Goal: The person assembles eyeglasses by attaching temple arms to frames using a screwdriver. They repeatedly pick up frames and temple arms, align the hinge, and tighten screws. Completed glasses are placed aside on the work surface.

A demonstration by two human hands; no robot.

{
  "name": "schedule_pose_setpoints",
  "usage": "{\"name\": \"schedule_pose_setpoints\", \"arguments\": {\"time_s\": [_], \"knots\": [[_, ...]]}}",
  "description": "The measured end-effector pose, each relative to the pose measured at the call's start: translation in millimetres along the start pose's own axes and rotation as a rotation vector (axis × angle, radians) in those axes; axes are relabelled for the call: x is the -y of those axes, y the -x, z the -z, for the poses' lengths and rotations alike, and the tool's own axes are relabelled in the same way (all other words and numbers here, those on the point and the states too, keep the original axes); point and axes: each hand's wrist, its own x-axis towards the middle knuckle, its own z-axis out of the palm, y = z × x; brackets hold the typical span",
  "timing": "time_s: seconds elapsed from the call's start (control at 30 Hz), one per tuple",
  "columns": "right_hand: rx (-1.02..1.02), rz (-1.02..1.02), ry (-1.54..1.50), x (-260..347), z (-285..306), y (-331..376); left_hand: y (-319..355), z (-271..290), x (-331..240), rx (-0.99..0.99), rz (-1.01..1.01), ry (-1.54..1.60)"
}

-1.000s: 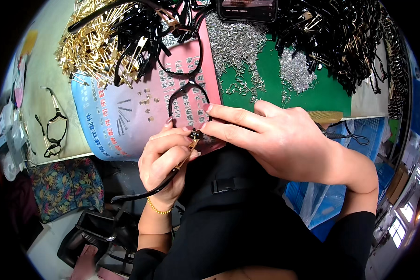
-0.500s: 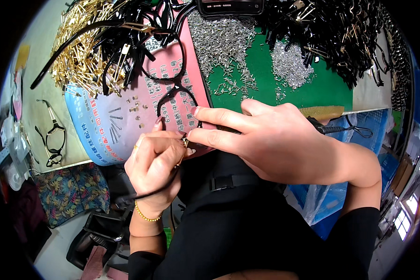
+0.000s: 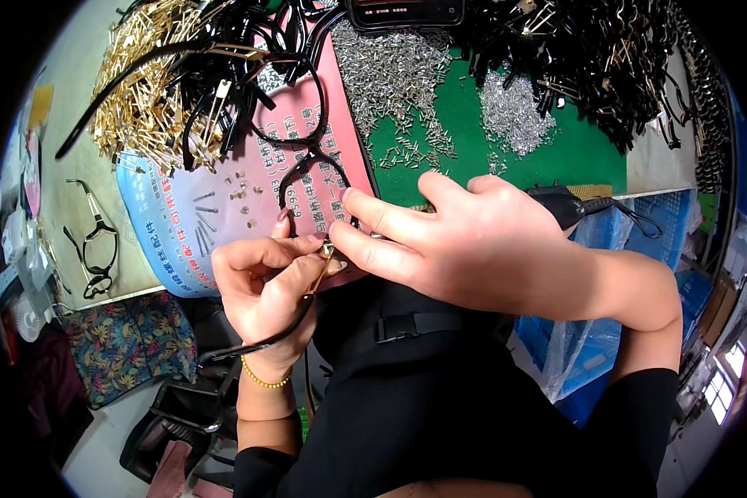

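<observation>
My left hand [image 3: 266,282] is closed round a black-and-gold temple arm [image 3: 310,290], pinching it near its hinge end. Its black tip curves back past my wrist. Against that end sits a black eyeglass frame [image 3: 324,100], its upper rim lying on the printed sheet and one temple reaching to the far left. My right hand [image 3: 473,241] comes in from the right, index and middle fingertips at the frame's near corner; its thumb is hidden. Behind its knuckles shows a dark tool [image 3: 560,206] with a looped cord; the hand hides how it is held.
Gold hinge pieces [image 3: 141,83] and black temples [image 3: 606,75] pile at the back. Small silver screws [image 3: 398,75] and finer metal parts [image 3: 515,112] lie on a green mat [image 3: 465,100]. A phone [image 3: 407,12] stands at the back; another pair of glasses [image 3: 98,249] rests left.
The dark tool has shifted up and left behind my right hand, whose knuckles have turned slightly. My left hand has tilted, showing more of the temple's gold part.
</observation>
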Motion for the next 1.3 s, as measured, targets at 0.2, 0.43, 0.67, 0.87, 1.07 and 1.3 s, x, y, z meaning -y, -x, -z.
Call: {"name": "schedule_pose_setpoints", "arguments": {"time_s": [0.2, 0.43, 0.67, 0.87, 1.07, 1.3], "knots": [[-0.080, -0.006, 0.028, 5.1, -5.3, -1.3, -1.9, 1.8, 4.1, 0.025, -0.048, -0.044], [0.075, -0.249, -0.257, -16.8, 27.0, -11.9, 1.3, 9.6, -4.3, -0.225, -0.213, 0.028], [-0.095, -0.189, 0.043, -10.0, -5.0, -51.2, -9.5, 62.1, -68.1, -0.525, 0.396, -0.200], [-0.111, -0.323, -0.027, -10.9, 13.0, -39.1, -27.6, 114.7, 21.0, -0.448, 0.320, -0.912], [-0.217, -0.302, -0.086, -12.5, 11.4, -24.0, -36.6, 168.4, 102.8, -0.621, 0.236, -0.931], [-0.221, -0.459, -0.493, -23.3, 35.8, 12.4, -87.6, 135.2, 66.8, -0.337, -0.020, -1.027]]}}
